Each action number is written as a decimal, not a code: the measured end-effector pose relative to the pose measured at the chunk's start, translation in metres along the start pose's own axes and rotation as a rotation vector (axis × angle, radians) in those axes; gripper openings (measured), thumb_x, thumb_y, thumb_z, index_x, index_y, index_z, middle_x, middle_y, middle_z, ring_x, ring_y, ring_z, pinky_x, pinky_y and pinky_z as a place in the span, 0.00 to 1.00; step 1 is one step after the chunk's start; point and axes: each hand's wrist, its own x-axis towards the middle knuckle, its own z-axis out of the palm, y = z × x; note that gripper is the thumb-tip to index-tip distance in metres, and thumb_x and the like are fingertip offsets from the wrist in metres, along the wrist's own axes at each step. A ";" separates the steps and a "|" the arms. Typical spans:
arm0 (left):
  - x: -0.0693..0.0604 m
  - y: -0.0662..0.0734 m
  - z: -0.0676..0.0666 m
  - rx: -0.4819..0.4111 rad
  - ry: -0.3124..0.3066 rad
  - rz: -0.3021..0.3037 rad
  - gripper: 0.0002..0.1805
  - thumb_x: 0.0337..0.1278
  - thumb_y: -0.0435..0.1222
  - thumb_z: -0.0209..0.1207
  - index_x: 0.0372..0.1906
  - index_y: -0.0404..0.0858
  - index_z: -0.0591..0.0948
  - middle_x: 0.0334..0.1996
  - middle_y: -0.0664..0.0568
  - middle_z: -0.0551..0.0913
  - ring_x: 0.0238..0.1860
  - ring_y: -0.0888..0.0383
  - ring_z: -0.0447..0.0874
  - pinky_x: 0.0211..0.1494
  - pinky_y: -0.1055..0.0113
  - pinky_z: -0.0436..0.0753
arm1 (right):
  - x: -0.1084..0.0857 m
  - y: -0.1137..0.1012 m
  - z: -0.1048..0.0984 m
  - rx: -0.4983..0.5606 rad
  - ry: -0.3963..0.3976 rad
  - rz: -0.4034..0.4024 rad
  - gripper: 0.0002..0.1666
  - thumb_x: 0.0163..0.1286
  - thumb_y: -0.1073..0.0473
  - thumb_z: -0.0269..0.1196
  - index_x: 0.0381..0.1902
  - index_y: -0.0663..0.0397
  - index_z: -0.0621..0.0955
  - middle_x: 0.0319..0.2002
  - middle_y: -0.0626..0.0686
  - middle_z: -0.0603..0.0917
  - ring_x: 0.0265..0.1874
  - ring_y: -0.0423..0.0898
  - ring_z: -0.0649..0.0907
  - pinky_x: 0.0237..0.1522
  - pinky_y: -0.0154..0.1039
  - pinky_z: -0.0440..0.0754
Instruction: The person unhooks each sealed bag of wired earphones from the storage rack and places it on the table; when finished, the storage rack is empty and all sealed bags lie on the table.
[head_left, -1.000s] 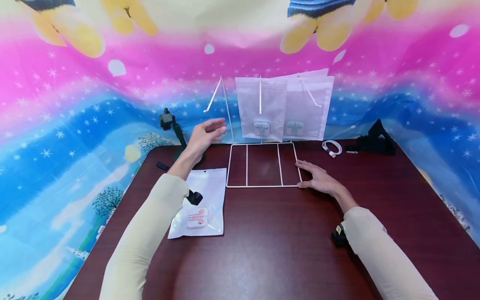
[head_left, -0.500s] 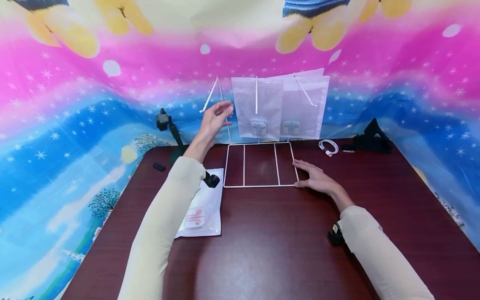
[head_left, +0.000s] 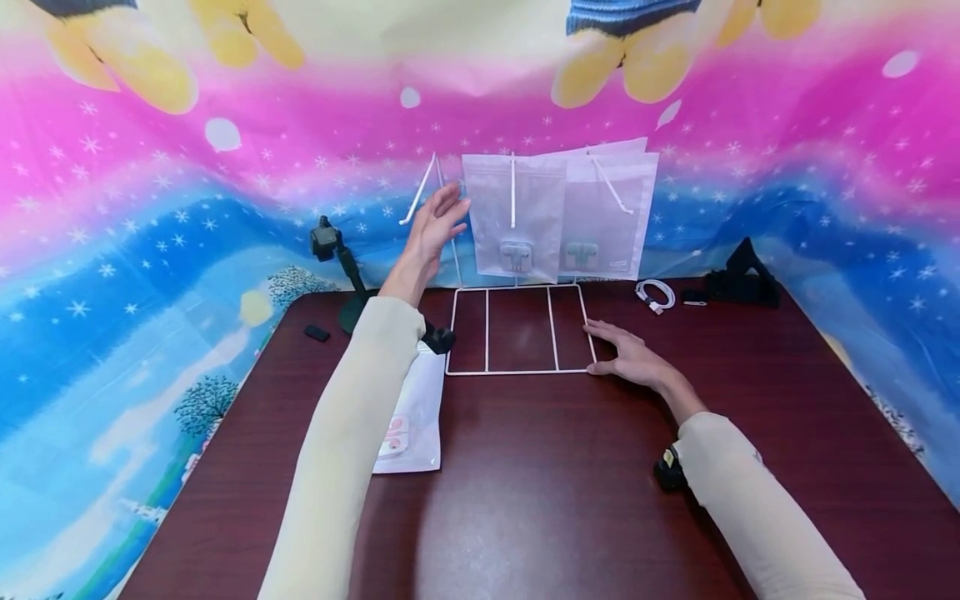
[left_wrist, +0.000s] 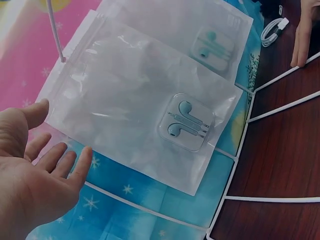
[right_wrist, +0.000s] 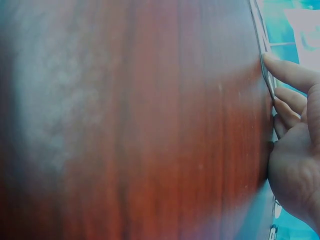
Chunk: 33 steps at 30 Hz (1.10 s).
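Observation:
A white wire display rack (head_left: 525, 372) stands on the table with hooks at its top. From the middle hook hangs a translucent zip bag (head_left: 536, 200) holding boxed earphones (left_wrist: 186, 122). Another bag (head_left: 611, 187) hangs at the right, its earphone case (head_left: 581, 254) also pale green. My left hand (head_left: 435, 229) is raised between the bare left hook (head_left: 418, 190) and the middle bag's left edge, fingers loosely spread and holding nothing. My right hand (head_left: 633, 357) touches the base's front right corner with thumb and fingertips. A white bag with pink earphones (head_left: 396, 435) lies partly under my left forearm.
Behind the rack's left side stands a black stand (head_left: 347, 267), with a small black object (head_left: 317, 332) near it. A coiled white cable (head_left: 656, 296) and a black holder (head_left: 744, 279) sit at the back right. A printed cloth (head_left: 300, 125) hangs behind the table.
My left hand has moved up and to the right, toward the left hook and the middle bag's edge. My right hand stays at the rack's base. The head view has shifted slightly.

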 end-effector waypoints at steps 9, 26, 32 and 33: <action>0.003 0.001 0.000 0.007 0.026 0.013 0.32 0.76 0.37 0.59 0.80 0.43 0.66 0.77 0.46 0.69 0.74 0.53 0.70 0.75 0.57 0.70 | 0.000 -0.002 -0.001 0.000 0.002 -0.005 0.48 0.69 0.54 0.70 0.80 0.60 0.63 0.82 0.65 0.54 0.81 0.67 0.49 0.73 0.75 0.38; -0.002 0.006 0.004 0.129 0.012 0.040 0.28 0.75 0.40 0.61 0.76 0.49 0.72 0.66 0.40 0.77 0.67 0.50 0.76 0.72 0.51 0.74 | -0.001 0.001 -0.001 -0.008 -0.003 0.020 0.48 0.69 0.53 0.70 0.81 0.58 0.62 0.82 0.64 0.53 0.81 0.67 0.49 0.74 0.74 0.38; -0.006 0.009 0.010 0.081 0.051 0.066 0.23 0.73 0.38 0.62 0.69 0.42 0.77 0.65 0.40 0.79 0.62 0.50 0.79 0.70 0.51 0.74 | -0.001 0.000 -0.001 0.002 -0.006 0.018 0.48 0.69 0.54 0.69 0.81 0.58 0.62 0.83 0.63 0.52 0.81 0.67 0.48 0.74 0.74 0.38; -0.008 0.010 0.012 0.076 0.058 0.067 0.22 0.73 0.37 0.63 0.68 0.41 0.78 0.64 0.39 0.80 0.61 0.50 0.79 0.69 0.52 0.75 | -0.002 0.000 -0.001 0.005 -0.005 0.018 0.48 0.69 0.54 0.69 0.81 0.58 0.62 0.83 0.63 0.52 0.81 0.67 0.48 0.74 0.74 0.37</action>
